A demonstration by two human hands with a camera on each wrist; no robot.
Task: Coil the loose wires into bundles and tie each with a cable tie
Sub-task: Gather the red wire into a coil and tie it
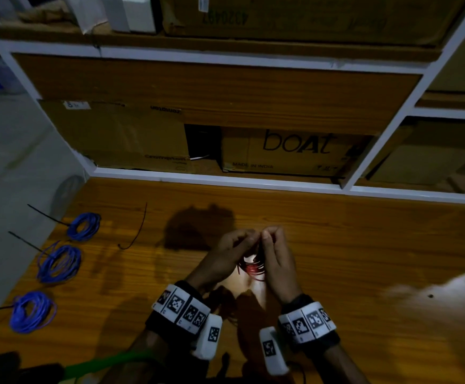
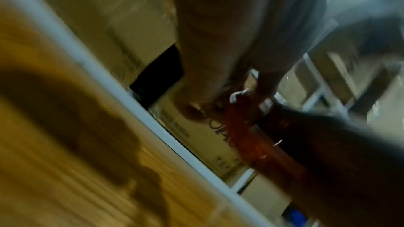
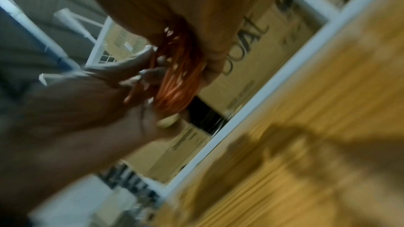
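A coil of red wire (image 1: 251, 266) is held upright just above the wooden table (image 1: 364, 245), between both hands. My left hand (image 1: 243, 241) grips its left side with curled fingers. My right hand (image 1: 269, 239) grips its right side, and the fingertips of both hands meet at the top of the coil. In the left wrist view the red coil (image 2: 239, 127) runs down from my left fingers (image 2: 194, 108). The right wrist view shows the coil (image 3: 181, 78) under my right hand (image 3: 210, 65). What the fingertips pinch at the top is hidden.
Three blue wire bundles (image 1: 84, 226) (image 1: 59, 263) (image 1: 32, 311), each with a black tie tail, lie along the table's left edge. A loose black cable tie (image 1: 138, 231) lies left of the hands. Cardboard boxes (image 1: 295, 151) fill the white shelf behind. Something pale and blurred (image 1: 447, 300) is at right.
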